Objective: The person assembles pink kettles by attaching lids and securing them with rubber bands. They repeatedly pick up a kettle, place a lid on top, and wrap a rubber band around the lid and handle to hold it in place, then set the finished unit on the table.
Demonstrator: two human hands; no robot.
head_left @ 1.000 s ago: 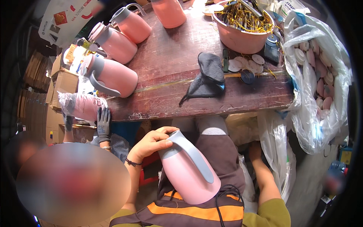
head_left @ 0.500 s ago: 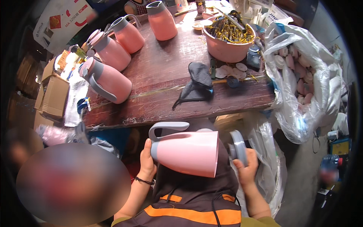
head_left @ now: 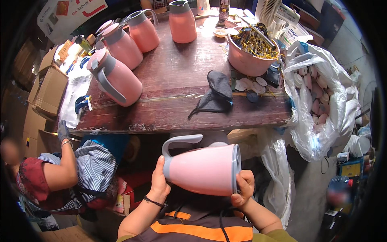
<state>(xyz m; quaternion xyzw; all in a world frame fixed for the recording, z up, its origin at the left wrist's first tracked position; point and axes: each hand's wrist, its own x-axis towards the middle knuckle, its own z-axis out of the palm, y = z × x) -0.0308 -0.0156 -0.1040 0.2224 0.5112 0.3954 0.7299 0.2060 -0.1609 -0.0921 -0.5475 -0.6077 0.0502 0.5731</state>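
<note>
Pink insulated jug (head_left: 201, 169) is held sideways before the surface (head_left: 169, 76), grey handle (head_left: 183, 138) fitted and grey base (head_left: 238, 156) against its wide end, left hand (head_left: 160, 178) clamped on the neck (head_left: 166, 167), right hand (head_left: 244, 187) gripping the base, whose full seating cannot be confirmed.

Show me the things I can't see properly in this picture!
All in the head view:
Inside of the pink jug: hidden by its own walls and the grey base.
Outer face of the grey base: turned mostly away, partly covered by the right hand.
Part of the left hand: behind the jug.
Bottom of the pink basin: under heaped black-and-gold strands.
Person across the table: cut off by the upper edge.
</note>
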